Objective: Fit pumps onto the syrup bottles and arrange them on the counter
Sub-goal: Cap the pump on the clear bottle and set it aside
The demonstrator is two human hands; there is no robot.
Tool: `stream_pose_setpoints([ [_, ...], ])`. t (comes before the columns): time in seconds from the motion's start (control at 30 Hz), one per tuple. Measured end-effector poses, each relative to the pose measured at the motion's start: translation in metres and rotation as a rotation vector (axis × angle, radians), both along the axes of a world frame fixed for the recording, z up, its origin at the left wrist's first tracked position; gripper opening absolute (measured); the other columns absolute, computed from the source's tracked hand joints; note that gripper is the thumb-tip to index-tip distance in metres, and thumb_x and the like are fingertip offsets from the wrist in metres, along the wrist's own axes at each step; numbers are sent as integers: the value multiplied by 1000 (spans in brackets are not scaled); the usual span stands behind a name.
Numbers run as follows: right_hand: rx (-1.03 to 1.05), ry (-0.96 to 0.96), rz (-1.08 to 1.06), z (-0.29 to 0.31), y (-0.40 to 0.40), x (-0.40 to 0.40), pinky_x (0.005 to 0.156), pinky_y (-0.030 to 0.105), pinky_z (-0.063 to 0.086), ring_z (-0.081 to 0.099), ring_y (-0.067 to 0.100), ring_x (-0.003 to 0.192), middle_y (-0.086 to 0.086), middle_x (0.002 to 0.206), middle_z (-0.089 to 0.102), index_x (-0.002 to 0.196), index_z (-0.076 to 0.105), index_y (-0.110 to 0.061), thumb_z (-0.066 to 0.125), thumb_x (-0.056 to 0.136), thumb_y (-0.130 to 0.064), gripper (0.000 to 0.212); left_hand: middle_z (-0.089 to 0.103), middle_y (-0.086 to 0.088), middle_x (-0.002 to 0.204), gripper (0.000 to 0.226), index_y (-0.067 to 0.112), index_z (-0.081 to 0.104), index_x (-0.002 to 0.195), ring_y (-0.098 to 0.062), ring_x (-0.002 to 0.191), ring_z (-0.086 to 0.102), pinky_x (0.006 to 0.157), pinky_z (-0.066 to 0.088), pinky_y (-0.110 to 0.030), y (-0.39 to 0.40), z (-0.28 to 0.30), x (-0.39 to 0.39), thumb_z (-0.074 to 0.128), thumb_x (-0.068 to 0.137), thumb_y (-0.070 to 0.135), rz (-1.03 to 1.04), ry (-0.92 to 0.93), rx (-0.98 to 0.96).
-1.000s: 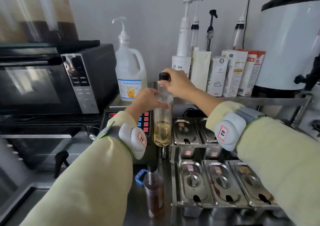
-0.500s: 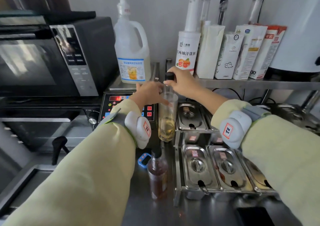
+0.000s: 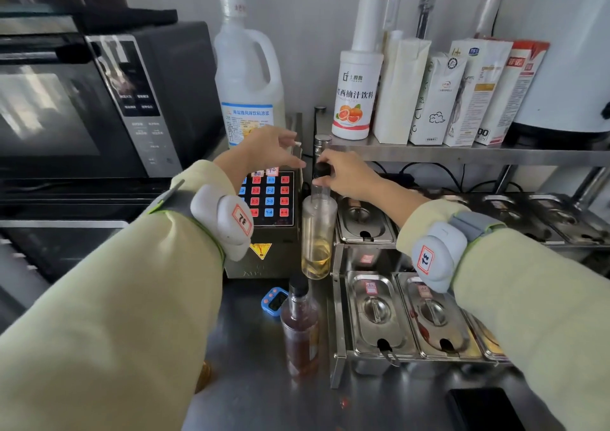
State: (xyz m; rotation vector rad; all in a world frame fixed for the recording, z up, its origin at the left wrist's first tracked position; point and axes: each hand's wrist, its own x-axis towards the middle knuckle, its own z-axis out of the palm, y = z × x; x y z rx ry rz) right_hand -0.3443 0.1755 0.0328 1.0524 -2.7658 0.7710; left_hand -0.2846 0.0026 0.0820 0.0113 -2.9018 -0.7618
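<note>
Two hands at work | right hand [image 3: 350, 176] pinches black cap [image 3: 321, 169] of clear syrup bottle [image 3: 317, 232] | left hand [image 3: 267, 148] hovers, fingers spread, gripping nothing | advice: steady the bottle body while unscrewing.

Clear bottle [image 3: 317, 232] stands hemmed between keypad machine [image 3: 267, 226] and lidded pans [image 3: 364, 221] (open above).

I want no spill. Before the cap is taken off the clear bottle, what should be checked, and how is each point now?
1. Clear bottle upright on counter: ok.
2. Right hand holds black cap: ok.
3. Left hand steadies the bottle: not ok, it is off the bottle.
4. Cap loosened: cannot tell.
5. Brown bottle apart from the clear one: ok.
</note>
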Motion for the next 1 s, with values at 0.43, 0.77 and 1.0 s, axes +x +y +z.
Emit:
stream_pose_setpoints([
  [0.43,-52,75,-50,14,-4,-6,83,40,52,61,24,92,8,104,68,105,62,-16,70,79,-32,32,63,-2,123,58,17,60,123,-22,115,55,96,42,-35,25,-36,-5,71,75,48,-25,69,-271],
  [0.77,52,79,-16,6,-1,-8,83,34,48,58,24,102,9,116,64,116,59,-12,71,79,-32,43,66,4,112,49,25,63,115,-23,115,50,107,22,-47,29,-44,-21,66,75,53,34,72,-459],
  [1.0,97,-3,-14,-12,-6,-10,83,29,43,58,27,109,13,119,64,121,57,-11,72,79,-29,48,69,9,109,39,30,61,119,-19,113,53,103,27,-42,8,-33,-24,62,80,29,3,127,-341],
])
